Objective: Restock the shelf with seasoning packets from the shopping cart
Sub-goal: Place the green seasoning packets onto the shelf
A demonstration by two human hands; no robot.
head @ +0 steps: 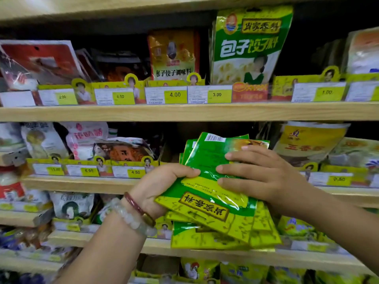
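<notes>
Seasoning packets, green and yellow, are held as a fanned stack in front of the shelving, with their printed side turned upside down. The stack is gripped by the left hand at its left edge, the fingers curled round it and the thumb laid on top. The right hand is laid on the upper packet with its fingers nearly straight and a little spread, so this packet is pressed from above and not pinched. The stack's upper edge reaches the opening of the middle shelf, and its lower edge hangs over the board of the shelf below. A dark gap is seen just behind the top of the stack, between a brown packet on the left and a yellow pouch on the right. On the upper shelf a matching green packet is stood upright behind a 3.00 price tag. To its right another dark free space is seen. Shelf boards are of light wood, and yellow price tags are fixed along their front edges. Two bracelets are worn on the left wrist.
</notes>
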